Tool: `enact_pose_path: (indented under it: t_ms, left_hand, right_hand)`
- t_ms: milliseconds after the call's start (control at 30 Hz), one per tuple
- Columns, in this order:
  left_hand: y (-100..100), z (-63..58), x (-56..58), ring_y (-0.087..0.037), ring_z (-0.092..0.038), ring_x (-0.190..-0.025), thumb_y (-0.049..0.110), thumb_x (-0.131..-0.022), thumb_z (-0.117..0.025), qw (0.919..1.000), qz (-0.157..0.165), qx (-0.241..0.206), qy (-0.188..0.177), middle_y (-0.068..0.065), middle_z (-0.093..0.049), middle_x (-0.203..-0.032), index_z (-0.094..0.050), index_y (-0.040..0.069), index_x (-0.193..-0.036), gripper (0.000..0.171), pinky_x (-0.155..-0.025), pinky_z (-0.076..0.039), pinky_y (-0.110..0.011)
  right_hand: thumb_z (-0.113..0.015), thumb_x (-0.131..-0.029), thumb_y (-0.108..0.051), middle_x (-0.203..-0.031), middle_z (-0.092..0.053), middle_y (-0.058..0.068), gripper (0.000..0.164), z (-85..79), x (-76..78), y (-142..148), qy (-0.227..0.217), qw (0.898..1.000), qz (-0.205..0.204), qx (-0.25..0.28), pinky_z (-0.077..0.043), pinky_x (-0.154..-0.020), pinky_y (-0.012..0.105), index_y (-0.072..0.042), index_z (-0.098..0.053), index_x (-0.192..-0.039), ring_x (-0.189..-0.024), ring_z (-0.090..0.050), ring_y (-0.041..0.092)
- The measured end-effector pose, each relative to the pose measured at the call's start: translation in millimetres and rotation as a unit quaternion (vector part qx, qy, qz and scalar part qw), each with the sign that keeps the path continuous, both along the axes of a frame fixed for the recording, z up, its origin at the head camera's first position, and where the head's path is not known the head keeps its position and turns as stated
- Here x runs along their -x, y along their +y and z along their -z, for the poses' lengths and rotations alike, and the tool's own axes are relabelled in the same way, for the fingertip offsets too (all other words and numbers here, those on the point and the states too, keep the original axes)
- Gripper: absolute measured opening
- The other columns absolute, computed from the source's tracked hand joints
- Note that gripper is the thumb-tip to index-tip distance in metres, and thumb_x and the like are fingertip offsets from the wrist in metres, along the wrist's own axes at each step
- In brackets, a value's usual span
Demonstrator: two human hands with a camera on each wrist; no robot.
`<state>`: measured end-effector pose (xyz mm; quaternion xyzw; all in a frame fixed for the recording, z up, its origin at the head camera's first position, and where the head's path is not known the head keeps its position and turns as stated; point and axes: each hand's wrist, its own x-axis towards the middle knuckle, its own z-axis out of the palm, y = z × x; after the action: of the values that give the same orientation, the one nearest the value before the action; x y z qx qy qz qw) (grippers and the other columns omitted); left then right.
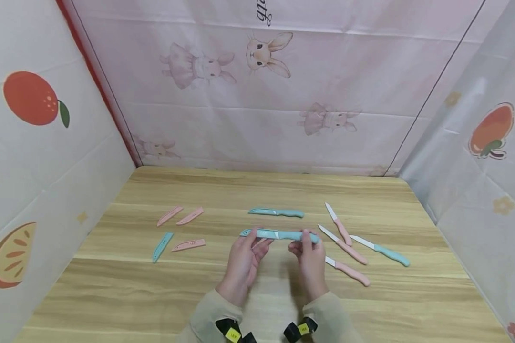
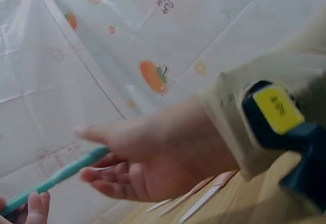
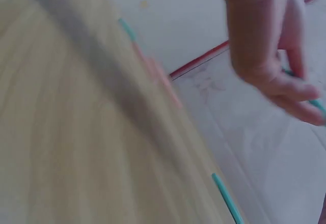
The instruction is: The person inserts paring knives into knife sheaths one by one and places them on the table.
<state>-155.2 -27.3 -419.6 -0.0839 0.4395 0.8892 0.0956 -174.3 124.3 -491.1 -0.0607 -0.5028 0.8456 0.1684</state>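
Note:
Above the table, both hands hold a teal knife [image 1: 293,236] level, its blade covered by a teal sheath [image 1: 267,233]. At the sheath end, my left hand [image 1: 240,262] pinches with thumb on top and fingers below. My right hand [image 1: 312,267] grips the handle's far end, as the left wrist view also shows with the teal handle [image 2: 76,167]. Beyond lies a second sheathed teal knife [image 1: 289,213]. Right of the hands are bare-bladed knives: three with pink handles [image 1: 353,252] and one with a teal handle [image 1: 390,254].
On the table's left side lie three pink sheaths [image 1: 190,216] and one teal sheath [image 1: 162,247]. The wooden table [image 1: 124,295] meets printed cloth walls [image 1: 240,133] at the back and both sides.

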Motion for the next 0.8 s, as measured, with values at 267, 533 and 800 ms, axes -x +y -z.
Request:
enact_pose_path:
  t_ms: [267,533,800]
  left_hand:
    - [-15,-3.4,12.5,-0.024,-0.057,-0.089,0.020,-0.089,-0.043,0.9979,-0.046,0.031,0.034,-0.017,-0.050,-0.105,-0.037,0.000,-0.114,0.032,-0.072,-0.048,-0.026]
    - [-32,88.2,78.0,-0.020,-0.060,-0.082,0.041,-0.077,-0.056,0.9644,-0.134,0.188,0.129,-0.009,-0.061,-0.095,-0.056,0.009,-0.105,0.042,-0.061,-0.051,-0.025]
    - [-38,72.7,103.4,-0.018,-0.061,-0.078,0.037,-0.074,-0.061,0.9686,-0.109,0.207,0.083,-0.009,-0.063,-0.087,-0.059,0.007,-0.098,0.038,-0.065,-0.050,-0.028]
  right_hand:
    - [-0.057,-0.081,-0.013,-0.086,-0.056,0.009,0.028,3.7,8.0,18,0.030,0.997,0.023,0.061,-0.050,-0.066,0.024,-0.002,-0.044,-0.103,-0.071,-0.060,0.017]
    - [-0.064,-0.075,-0.017,-0.096,-0.055,0.021,0.036,26.9,33.9,30,0.021,0.994,0.078,0.070,-0.048,-0.072,0.028,0.003,-0.052,-0.102,-0.085,-0.057,0.028]
    - [-0.056,-0.082,-0.024,-0.114,-0.047,0.015,0.047,-2.8,35.6,31,-0.063,0.998,-0.012,-0.023,-0.043,-0.082,0.026,-0.001,-0.043,-0.121,-0.098,-0.052,0.021]
